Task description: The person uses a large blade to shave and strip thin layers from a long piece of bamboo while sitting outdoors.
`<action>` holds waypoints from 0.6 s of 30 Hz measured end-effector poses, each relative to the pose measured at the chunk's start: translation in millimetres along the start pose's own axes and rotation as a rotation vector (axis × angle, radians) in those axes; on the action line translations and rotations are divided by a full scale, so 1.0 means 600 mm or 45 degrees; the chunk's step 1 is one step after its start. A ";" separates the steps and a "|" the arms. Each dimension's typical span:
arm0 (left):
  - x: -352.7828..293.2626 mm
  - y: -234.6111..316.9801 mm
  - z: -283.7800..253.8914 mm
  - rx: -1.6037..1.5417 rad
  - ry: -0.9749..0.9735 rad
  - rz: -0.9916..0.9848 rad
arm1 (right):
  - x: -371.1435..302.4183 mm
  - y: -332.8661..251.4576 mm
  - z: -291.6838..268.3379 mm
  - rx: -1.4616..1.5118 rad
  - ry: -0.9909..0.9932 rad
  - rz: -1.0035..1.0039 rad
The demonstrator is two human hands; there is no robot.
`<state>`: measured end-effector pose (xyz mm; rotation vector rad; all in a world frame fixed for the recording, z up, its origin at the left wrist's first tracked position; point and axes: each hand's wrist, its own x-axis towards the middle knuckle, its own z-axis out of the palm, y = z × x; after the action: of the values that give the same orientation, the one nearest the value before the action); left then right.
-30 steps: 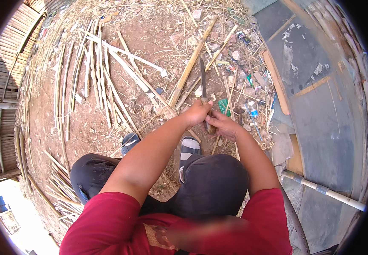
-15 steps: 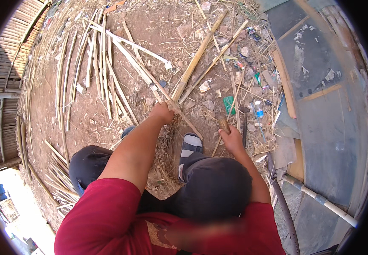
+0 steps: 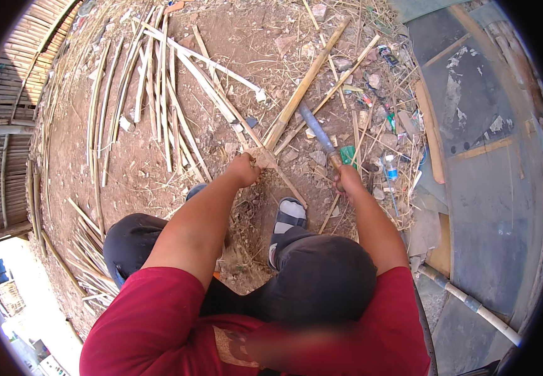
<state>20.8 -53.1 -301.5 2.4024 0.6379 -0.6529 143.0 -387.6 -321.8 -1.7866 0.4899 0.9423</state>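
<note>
Bamboo pole (image 3: 306, 80), lying on the dirt toward one o'clock, has its near end gripped by the left hand (image 3: 244, 170) to steady it, while the right hand (image 3: 348, 180), closed around the handle, raises a long knife (image 3: 317, 134) over it.

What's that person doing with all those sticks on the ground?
A person in a red shirt crouches over bare dirt. Their left hand grips the near end of a thick bamboo pole lying on the ground. Their right hand holds a long knife raised, its blade angled toward the pole. Thin split bamboo strips lie scattered around.
</note>
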 end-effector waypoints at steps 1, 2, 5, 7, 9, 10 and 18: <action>-0.002 -0.011 -0.004 -0.007 0.002 -0.016 | 0.010 -0.001 0.003 -0.016 0.011 -0.070; -0.005 -0.022 -0.005 -0.032 -0.003 -0.026 | 0.021 -0.003 0.005 -0.032 0.021 -0.139; -0.015 -0.041 -0.028 -0.083 -0.009 -0.026 | 0.038 -0.031 0.028 -0.122 0.046 -0.296; -0.023 -0.050 -0.053 -0.088 -0.007 -0.002 | 0.048 -0.046 0.050 -0.118 -0.027 -0.308; -0.040 -0.037 -0.075 -0.003 0.205 -0.018 | 0.039 -0.055 0.069 -0.164 0.045 -0.358; -0.053 -0.021 -0.094 0.041 0.309 -0.022 | 0.030 -0.061 0.075 -0.185 0.085 -0.382; 0.011 0.061 -0.208 0.400 0.537 0.083 | 0.007 -0.069 0.073 -0.150 0.004 -0.499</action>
<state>84.5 -0.3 -200.5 2.8761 0.6594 -0.2262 157.8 -330.7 -308.6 -1.8996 0.0784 0.7037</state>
